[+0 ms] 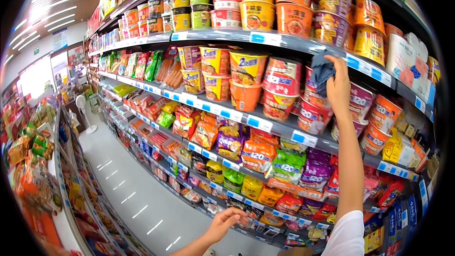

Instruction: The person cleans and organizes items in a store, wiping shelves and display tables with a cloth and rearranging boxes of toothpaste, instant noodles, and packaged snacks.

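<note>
My right hand [337, 87] is raised to the upper shelf edge [303, 42], its fingers closed on a dark blue-grey cloth [322, 72]. The cloth hangs against the shelf's front edge and covers part of the cup noodles behind it. Just below the hand stand stacked red cup noodles [313, 116]. Lower down, my left hand [226, 224] is in front of the bottom shelves, away from the goods. Its fingers reach forward, apart from the thumb, and I see nothing held in them.
More cup noodles [256, 16] stand stacked on the upper shelf. Bagged noodles [289, 165] fill the lower shelves, with price tags [259, 123] along the edges. A white fan [85, 114] stands down the aisle; packaged goods [35, 185] line the left side.
</note>
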A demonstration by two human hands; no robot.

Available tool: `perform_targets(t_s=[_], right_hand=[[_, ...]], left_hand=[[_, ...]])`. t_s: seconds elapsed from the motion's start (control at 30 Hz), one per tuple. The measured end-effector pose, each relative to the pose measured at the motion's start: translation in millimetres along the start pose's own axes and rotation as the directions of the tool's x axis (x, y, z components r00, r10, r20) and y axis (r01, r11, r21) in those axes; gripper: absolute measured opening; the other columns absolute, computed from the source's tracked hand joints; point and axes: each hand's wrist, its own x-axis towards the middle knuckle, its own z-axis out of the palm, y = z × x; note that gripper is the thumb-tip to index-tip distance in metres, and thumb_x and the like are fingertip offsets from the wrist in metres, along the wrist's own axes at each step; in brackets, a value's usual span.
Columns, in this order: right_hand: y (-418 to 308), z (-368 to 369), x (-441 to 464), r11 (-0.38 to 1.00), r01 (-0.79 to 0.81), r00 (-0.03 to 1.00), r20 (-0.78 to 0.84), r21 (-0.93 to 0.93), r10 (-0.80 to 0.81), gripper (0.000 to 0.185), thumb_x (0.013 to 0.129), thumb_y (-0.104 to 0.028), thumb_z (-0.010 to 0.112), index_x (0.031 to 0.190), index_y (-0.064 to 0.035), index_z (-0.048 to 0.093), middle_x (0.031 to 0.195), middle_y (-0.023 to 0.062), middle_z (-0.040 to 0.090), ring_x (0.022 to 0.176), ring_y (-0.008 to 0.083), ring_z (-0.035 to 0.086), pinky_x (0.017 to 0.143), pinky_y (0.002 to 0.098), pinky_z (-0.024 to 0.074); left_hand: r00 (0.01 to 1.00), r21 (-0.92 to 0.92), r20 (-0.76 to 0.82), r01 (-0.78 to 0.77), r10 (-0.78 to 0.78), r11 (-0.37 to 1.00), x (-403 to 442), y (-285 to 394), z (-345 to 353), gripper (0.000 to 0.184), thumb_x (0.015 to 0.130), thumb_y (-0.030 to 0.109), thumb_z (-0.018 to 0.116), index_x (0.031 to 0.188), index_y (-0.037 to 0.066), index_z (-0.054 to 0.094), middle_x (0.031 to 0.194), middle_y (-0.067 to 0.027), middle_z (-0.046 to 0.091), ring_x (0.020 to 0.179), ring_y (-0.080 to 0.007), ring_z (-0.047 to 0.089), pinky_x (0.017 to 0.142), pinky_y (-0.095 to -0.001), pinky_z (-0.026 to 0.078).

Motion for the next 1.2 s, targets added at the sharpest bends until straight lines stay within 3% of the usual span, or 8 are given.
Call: perform_targets(t_s=[0.1, 0.23, 0.3, 0.5, 0.63, 0.77, 0.93, 1.2], right_hand=[[-64, 53, -14, 0.879, -0.110, 0.976, 0.216, 0.464, 0.009, 0.048, 0.070, 0.012, 0.038, 0.110, -0.0045, 0.060, 0.113, 0.0142, 0.059, 0.114, 0.0289, 0.055, 0.100, 0.0354, 0.0402], [-174, 95, -55, 0.699, -0.218, 0.568, 0.671, 0.681, -0.477, 0.053, 0.068, 0.010, 0.042, 0.116, -0.0060, 0.057, 0.127, 0.0168, 0.052, 0.121, 0.0316, 0.049, 0.104, 0.0397, 0.0379], [-213, 118, -86, 0.685, -0.203, 0.292, 0.711, 0.700, -0.640, 0.040, 0.077, 0.002, 0.051, 0.116, -0.0064, 0.057, 0.132, 0.0176, 0.048, 0.124, 0.0335, 0.047, 0.103, 0.0401, 0.0404], [-231, 142, -69, 0.464, 0.142, 0.180, 0.438, 0.874, -0.881, 0.068, 0.080, -0.027, 0.071, 0.138, -0.0108, 0.040, 0.149, 0.0155, 0.029, 0.134, 0.0382, 0.033, 0.109, 0.0523, 0.0302], [-221, 87, 32, 0.603, 0.269, 0.513, 0.418, 0.751, -0.750, 0.055, 0.077, -0.037, 0.074, 0.120, -0.0068, 0.058, 0.128, 0.0135, 0.055, 0.117, 0.0361, 0.050, 0.103, 0.0535, 0.0348], [-201, 37, 62, 0.635, 0.465, 0.814, -0.017, 0.617, -0.580, 0.054, 0.078, -0.037, 0.072, 0.120, -0.0079, 0.055, 0.127, 0.0123, 0.053, 0.114, 0.0345, 0.050, 0.102, 0.0526, 0.0346], [-192, 37, 53, 0.571, 0.658, 0.749, -0.352, 0.491, -0.561, 0.053, 0.080, -0.037, 0.070, 0.121, -0.0094, 0.052, 0.126, 0.0107, 0.052, 0.111, 0.0325, 0.049, 0.101, 0.0515, 0.0344], [-209, 63, 44, 0.556, 0.714, 0.700, -0.416, 0.425, -0.581, 0.050, 0.083, -0.037, 0.065, 0.122, -0.0117, 0.047, 0.124, 0.0083, 0.049, 0.106, 0.0294, 0.048, 0.099, 0.0497, 0.0341]], left_hand=[[0.993, 0.002, 0.051, -0.102, 0.102, 0.995, 23, 18, -46, 0.032, 0.097, 0.015, 0.051, 0.124, -0.001, 0.050, 0.111, -0.0107, 0.061, 0.101, -0.0178, 0.059, 0.088, -0.0319, 0.047], [0.966, -0.150, -0.007, -0.256, 0.258, 0.955, 54, 64, -76, 0.076, 0.091, 0.037, 0.060, 0.147, 0.016, 0.015, 0.140, -0.0158, 0.037, 0.117, -0.0314, 0.052, 0.096, -0.0526, 0.045], [0.952, -0.421, -0.072, -0.300, 0.298, 0.856, 58, 72, -86, 0.079, 0.089, 0.043, 0.061, 0.147, 0.022, 0.012, 0.144, -0.0113, 0.032, 0.124, -0.0329, 0.046, 0.097, -0.0600, 0.042], [0.949, -0.515, -0.273, -0.283, 0.158, 0.809, 59, 65, -133, 0.077, 0.088, 0.033, 0.063, 0.148, 0.018, 0.016, 0.137, -0.0123, 0.042, 0.125, -0.0302, 0.046, 0.098, -0.0470, 0.045], [0.894, -0.394, -0.374, -0.393, 0.246, 0.831, 66, 71, -142, 0.073, 0.088, 0.026, 0.059, 0.148, 0.014, 0.018, 0.135, -0.0138, 0.045, 0.121, -0.0297, 0.049, 0.099, -0.0448, 0.044], [0.873, -0.357, -0.436, -0.391, 0.218, 0.848, 71, 72, -145, 0.078, 0.084, 0.024, 0.063, 0.148, 0.012, 0.018, 0.133, -0.0147, 0.045, 0.120, -0.0299, 0.049, 0.102, -0.0433, 0.041], [0.862, -0.354, -0.475, -0.371, 0.177, 0.858, 81, 70, -143, 0.082, 0.081, 0.023, 0.066, 0.147, 0.012, 0.019, 0.134, -0.0150, 0.044, 0.121, -0.0305, 0.048, 0.103, -0.0442, 0.040], [0.925, -0.477, -0.373, -0.258, 0.072, 0.840, 105, 62, -165, 0.077, 0.083, 0.016, 0.065, 0.147, 0.012, 0.022, 0.131, -0.0147, 0.047, 0.118, -0.0289, 0.051, 0.100, -0.0423, 0.043]])
